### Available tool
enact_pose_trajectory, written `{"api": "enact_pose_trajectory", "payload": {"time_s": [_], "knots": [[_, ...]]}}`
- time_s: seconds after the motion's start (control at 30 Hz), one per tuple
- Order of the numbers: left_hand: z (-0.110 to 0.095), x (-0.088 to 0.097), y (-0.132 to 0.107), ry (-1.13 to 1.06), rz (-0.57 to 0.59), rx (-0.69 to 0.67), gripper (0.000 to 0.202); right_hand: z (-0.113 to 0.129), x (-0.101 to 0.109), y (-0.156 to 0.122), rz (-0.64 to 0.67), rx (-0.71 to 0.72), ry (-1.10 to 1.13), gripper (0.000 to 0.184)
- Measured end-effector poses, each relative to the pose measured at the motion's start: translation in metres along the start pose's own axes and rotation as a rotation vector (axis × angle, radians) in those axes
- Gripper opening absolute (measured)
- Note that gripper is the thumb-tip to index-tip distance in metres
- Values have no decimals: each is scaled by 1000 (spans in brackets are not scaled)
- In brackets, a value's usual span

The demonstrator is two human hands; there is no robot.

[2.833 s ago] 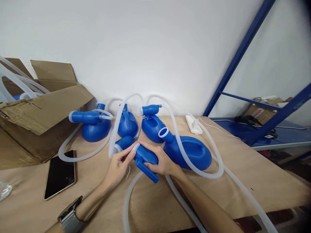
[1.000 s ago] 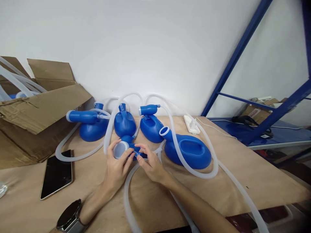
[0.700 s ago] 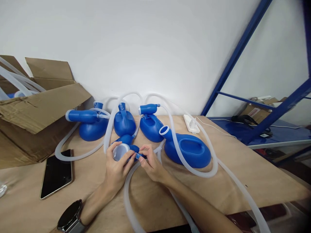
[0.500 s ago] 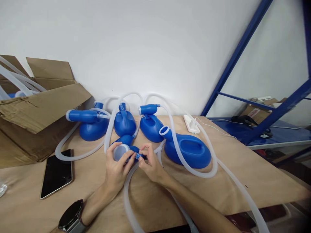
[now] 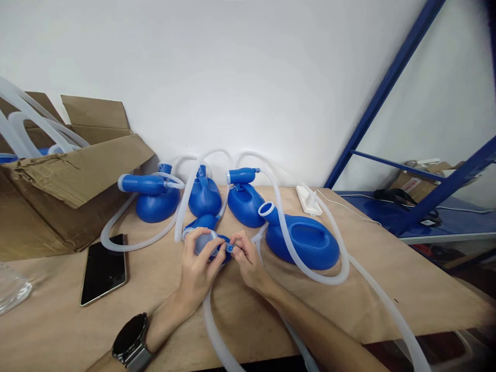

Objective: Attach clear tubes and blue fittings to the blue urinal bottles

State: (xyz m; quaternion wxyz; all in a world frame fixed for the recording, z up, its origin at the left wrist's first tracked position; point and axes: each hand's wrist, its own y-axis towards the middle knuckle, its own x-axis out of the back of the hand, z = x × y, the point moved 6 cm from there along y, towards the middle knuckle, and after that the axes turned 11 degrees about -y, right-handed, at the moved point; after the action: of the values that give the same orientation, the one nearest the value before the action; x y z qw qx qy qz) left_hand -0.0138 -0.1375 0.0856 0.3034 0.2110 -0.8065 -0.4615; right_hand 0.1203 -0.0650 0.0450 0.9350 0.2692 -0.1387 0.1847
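Note:
My left hand [image 5: 198, 274] grips a round, translucent white cap [image 5: 203, 242] between thumb and fingers. From the cap's side a small clear strap [image 5: 229, 248] reaches to my right hand [image 5: 249, 263], which pinches its end between thumb and fingertips. Just behind and below the strap sits a blue piece [image 5: 225, 257], mostly covered by my fingers. A blue funnel-like part [image 5: 205, 221] lies behind the cap. To the right rests a blue urinal bottle [image 5: 306, 240] with a white-rimmed mouth. A translucent hose [image 5: 217, 336] runs under my hands toward the table's front.
Several more blue bottles [image 5: 158, 205] with hoses stand along the wall. An open cardboard box [image 5: 70, 206] of hoses is at left, near a black phone [image 5: 104, 271] and clear plastic [image 5: 13, 289]. A white power strip [image 5: 309, 200] lies behind; a blue shelf frame [image 5: 387, 98] rises at right.
The view has shifted left, so everything appears further right. My hands still hold the cap and strap; the strap now shows stretched more plainly between them, and the cap is tilted slightly differently.

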Motion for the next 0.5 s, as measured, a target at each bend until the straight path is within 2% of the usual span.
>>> {"api": "enact_pose_trajectory", "payload": {"time_s": [0.1,0.23,0.5], "knots": [[-1,0,1,-20,13,-16,7,0,0,-1,2,-12,-3,16],[0,2,3,-15,-3,-54,7,4,0,0,20,-14,-8,16],[16,0,-2,30,76,-131,15,1,-3,6,47,-41,99,16]]}}
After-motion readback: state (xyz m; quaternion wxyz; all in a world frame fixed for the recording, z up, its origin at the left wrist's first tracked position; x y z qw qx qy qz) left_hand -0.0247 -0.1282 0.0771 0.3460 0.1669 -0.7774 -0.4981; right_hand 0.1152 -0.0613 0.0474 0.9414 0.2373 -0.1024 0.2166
